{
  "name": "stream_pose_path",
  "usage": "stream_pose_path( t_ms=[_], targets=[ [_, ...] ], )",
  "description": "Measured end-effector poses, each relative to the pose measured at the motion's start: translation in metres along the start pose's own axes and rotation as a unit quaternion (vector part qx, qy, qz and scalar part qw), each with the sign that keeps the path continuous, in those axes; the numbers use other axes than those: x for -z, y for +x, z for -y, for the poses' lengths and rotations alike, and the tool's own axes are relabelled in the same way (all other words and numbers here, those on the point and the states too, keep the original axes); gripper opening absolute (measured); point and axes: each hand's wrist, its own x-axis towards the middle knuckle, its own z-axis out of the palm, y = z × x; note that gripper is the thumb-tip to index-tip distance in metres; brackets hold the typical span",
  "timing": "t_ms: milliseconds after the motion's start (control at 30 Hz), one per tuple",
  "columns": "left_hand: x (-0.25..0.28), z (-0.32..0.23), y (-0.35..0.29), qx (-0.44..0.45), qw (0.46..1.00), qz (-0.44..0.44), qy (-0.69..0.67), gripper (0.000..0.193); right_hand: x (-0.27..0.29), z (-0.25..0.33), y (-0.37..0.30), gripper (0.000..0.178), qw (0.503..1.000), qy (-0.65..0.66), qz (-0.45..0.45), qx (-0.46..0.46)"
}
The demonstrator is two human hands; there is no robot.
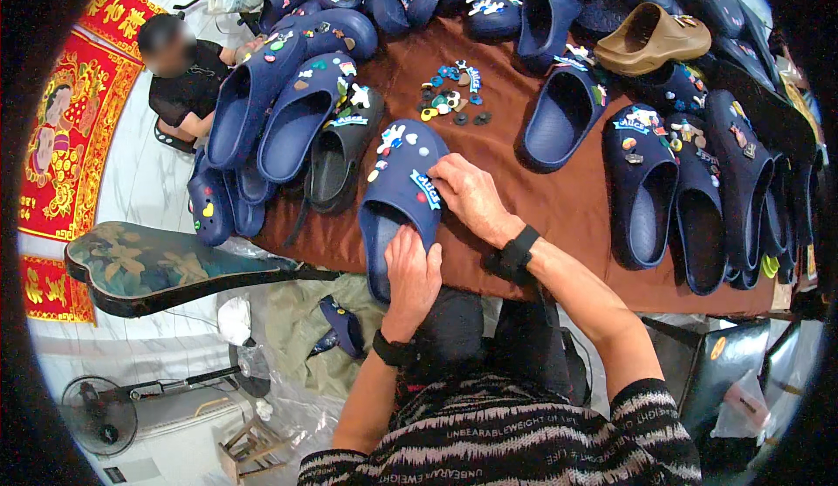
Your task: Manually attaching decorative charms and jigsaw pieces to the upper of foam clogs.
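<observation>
A navy blue clog (pixel 410 154) with colourful charms on its upper lies toe-away at the near edge of the cloth, in front of me. My left hand (pixel 414 275) has its fingers inside the foot opening, gripping the clog from within. At the right side of the upper, my right hand (pixel 474 196) is closed, its bent fingertips pressed against the shoe beside a light-blue lettered charm (pixel 426 191). Whatever those fingertips pinch is hidden. Beyond the toe lies a pile of loose charms (pixel 452 93), blue, white, yellow and black.
Decorated navy clogs (pixel 644 189) line the right side; more (pixel 298 124) stand at left, beside a dark grey one (pixel 336 167). A brown clog (pixel 653 39) sits far right on the brown cloth (pixel 559 215). A person (pixel 188 85) is at far left, above a padded stool (pixel 175 263).
</observation>
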Motion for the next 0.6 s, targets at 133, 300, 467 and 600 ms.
stream_pose_path(
  t_ms=[133, 300, 467, 600],
  targets=[
    [0.003, 0.002, 0.001, -0.006, 1.0, 0.004, -0.008, 0.039, 0.001, 0.004, -0.008, 0.014, 1.0, -0.002, 0.007, -0.001],
    [0.001, 0.003, 0.002, -0.017, 1.0, 0.011, -0.017, 0.038, 0.001, -0.01, -0.01, 0.02, 0.997, 0.061, 0.041, -0.023],
    [0.0, 0.007, 0.001, -0.03, 0.999, 0.003, -0.014, 0.037, 0.008, -0.016, 0.016, 0.017, 0.992, 0.024, 0.12, 0.001],
    [0.001, 0.002, 0.002, -0.025, 0.999, -0.003, -0.028, 0.035, 0.017, -0.027, 0.03, 0.015, 0.981, 0.109, 0.155, -0.05]
  ],
)
